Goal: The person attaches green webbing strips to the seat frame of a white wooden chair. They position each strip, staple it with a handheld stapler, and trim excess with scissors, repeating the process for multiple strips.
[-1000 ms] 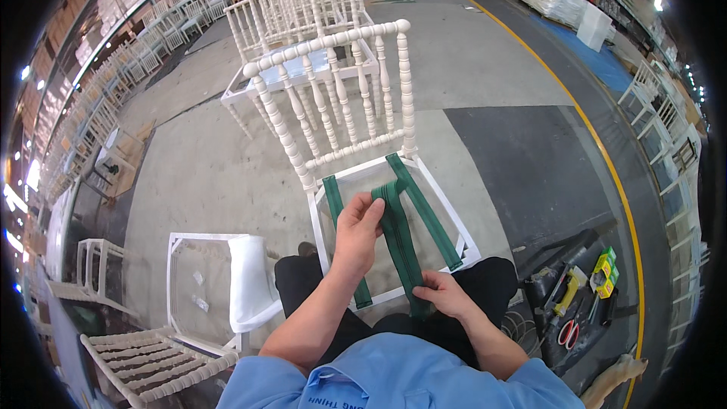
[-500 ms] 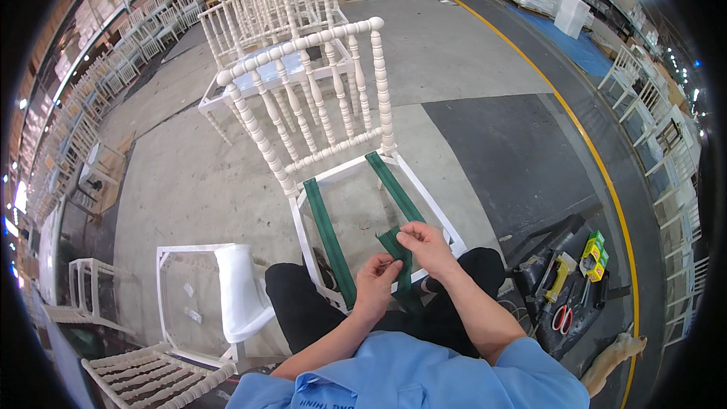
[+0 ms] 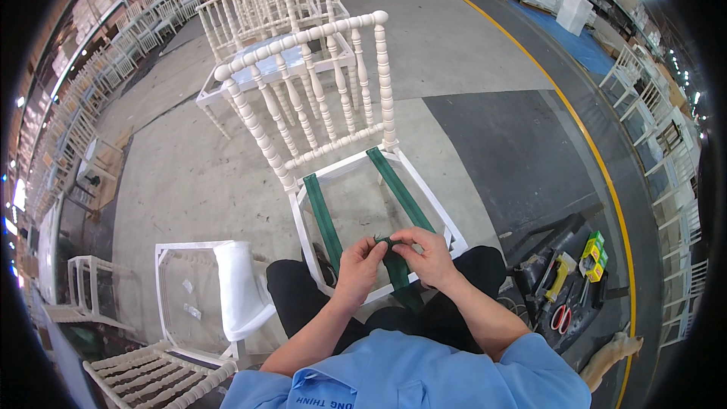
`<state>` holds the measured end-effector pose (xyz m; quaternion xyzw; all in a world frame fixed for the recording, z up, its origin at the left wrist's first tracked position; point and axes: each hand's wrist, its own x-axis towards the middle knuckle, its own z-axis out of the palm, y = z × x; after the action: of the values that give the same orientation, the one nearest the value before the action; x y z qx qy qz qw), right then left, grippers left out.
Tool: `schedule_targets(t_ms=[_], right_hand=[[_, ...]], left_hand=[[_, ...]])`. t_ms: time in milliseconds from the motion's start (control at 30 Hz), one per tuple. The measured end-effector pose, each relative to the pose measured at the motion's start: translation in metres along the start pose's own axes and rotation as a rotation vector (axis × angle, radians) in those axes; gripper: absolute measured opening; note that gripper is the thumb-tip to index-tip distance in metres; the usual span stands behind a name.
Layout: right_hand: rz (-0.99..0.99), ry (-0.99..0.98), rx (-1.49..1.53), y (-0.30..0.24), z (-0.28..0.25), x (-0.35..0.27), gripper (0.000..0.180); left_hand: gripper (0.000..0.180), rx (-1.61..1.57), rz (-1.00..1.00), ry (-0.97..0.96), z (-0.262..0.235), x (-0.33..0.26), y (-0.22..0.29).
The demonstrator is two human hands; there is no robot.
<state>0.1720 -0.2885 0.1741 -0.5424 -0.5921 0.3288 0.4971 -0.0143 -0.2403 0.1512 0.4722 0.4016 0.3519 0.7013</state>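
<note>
- Left: second chair (image 3: pixel 158 284), white cloth (image 3: pixel 236 288) draped over its seat frame.
- Before us: chair (image 3: pixel 425 191) with left strap (image 3: pixel 324 216) laid front to back; in place, we judge, though fixings don't show.
- Left hand (image 3: pixel 357 269): thumb and finger pinching the upper end of loose strap (image 3: pixel 397 273), which hangs over the seat's near side. Not yet laid; we count it as left to do.
- Right hand (image 3: pixel 428 257): pinching that same end, fingertips close together.
- Right strap (image 3: pixel 401 188): laid too.
- Right: scissors (image 3: pixel 561 319), box (image 3: pixel 594 257).
- Counts: one cloth, three straps, one scissors, one box; background chairs too many to tally.
</note>
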Motion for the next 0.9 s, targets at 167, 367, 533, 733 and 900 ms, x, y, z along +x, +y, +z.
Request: schedule_targets(t_ms=[167, 367, 533, 733, 900], right_hand=[[-0.044, -0.003, -0.068, -0.003, 0.001, 0.009, 0.019], [-0.097, -0.014, -0.122, 0.003, 0.007, 0.030, 0.017], [-0.126, -0.060, -0.168, 0.022, 0.013, 0.061, 0.016], [-0.160, -0.130, -0.235, 0.053, 0.025, 0.108, 0.012], [0.001, -0.239, -0.332, 0.098, 0.035, 0.165, 0.013]], left_hand=[[0.008, 0.223, -0.043, 0.021, -0.006, 0.002, 0.015], [0.021, 0.313, 0.248, 0.265, 0.003, 0.003, 0.020], [0.021, 0.693, 0.476, 0.302, -0.014, 0.028, 0.011], [0.015, 0.744, 0.470, 0.362, -0.038, 0.078, -0.005], [0.014, 0.711, 0.306, 0.312, -0.066, 0.145, -0.020]])
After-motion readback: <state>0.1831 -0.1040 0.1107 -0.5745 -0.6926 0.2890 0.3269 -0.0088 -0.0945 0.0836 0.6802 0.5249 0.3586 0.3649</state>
